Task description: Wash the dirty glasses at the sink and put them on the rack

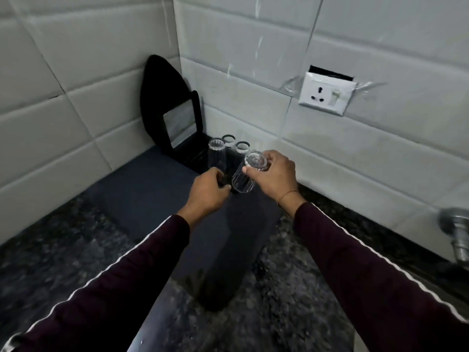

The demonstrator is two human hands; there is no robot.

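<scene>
ribbed clear glass point(245, 175) tilted, inverted | 3 glasses point(229, 144) on black rack point(193, 153)

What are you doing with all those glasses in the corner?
A person is setting washed glasses upside down on a black rack in the counter corner. The right hand holds a tilted ribbed glass by its base. The left hand rests at the rack's edge. Three upturned glasses already stand there.

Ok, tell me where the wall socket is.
Head view, upper right: the wall socket sits on the tiled wall, above and right of the right hand.
</scene>
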